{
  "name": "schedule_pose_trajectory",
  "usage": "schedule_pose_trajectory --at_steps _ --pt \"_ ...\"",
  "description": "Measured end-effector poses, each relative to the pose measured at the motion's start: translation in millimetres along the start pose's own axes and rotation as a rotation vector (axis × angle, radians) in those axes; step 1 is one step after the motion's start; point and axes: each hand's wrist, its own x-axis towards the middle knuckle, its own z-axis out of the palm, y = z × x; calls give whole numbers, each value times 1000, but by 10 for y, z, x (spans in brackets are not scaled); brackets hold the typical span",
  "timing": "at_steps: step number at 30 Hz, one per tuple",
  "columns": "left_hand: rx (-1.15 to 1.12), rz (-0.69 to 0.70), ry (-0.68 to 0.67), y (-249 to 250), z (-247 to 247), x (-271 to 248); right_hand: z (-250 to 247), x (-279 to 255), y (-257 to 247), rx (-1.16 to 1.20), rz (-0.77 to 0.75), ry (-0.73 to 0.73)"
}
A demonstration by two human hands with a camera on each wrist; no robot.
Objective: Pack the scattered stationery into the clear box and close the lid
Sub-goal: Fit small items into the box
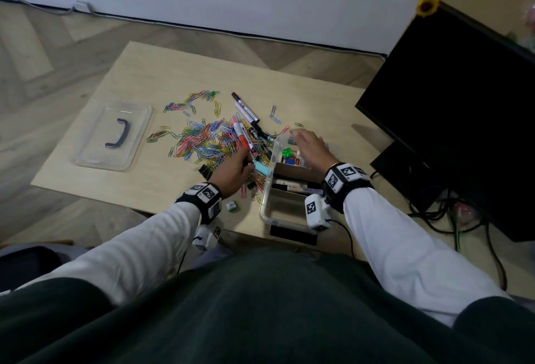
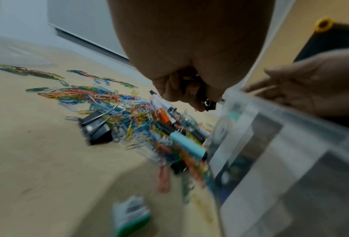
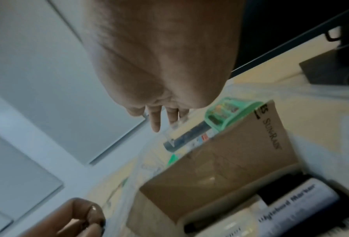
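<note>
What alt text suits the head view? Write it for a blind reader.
Left hand pinches a small black item over paper clips and markers; right hand rests on the far rim of the clear box. The lid lies apart, left.

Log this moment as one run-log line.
left hand: grips small black clip beside clear box | right hand: open, fingers on box far rim | lid: off, on table | paper clips: still scattered

One clear box (image 1: 267,190), one lid (image 1: 113,135), two hands, many paper clips (image 1: 202,138)
</note>
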Motion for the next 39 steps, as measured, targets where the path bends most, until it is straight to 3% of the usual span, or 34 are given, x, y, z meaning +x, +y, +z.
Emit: schedule_pose_trajectory --at_steps 2,4,9,12,16,20,27,32,35,39 --pt "-115 0 43 169 -113 57 -105 -49 -32 237 -14 89" --pt "-262 2 55 375 -208 128 -150 -68 -22 303 -68 154" --pt "-561 54 -11 842 -283 325 -108 -138 -86 491 -141 -22" --pt "-614 43 -60 995 -245 374 -96 -214 -66 557 -181 3" --pt "-540 57 -53 1050 -173 421 -132 -267 46 366 -219 56" --pt "-424 -4 0 989 -99 436 -142 -300 118 215 -78 82" --pt "-422 -100 71 799 -19 407 -142 -148 117 -194 -22 -63" --pt "-340 -77 94 765 -23 397 -49 -32 -68 -440 2 -104" --pt "-305 -68 116 728 -28 397 11 4 -136 -480 0 -144" --pt "-353 -88 120 706 -47 400 8 35 -103 -304 18 -134"
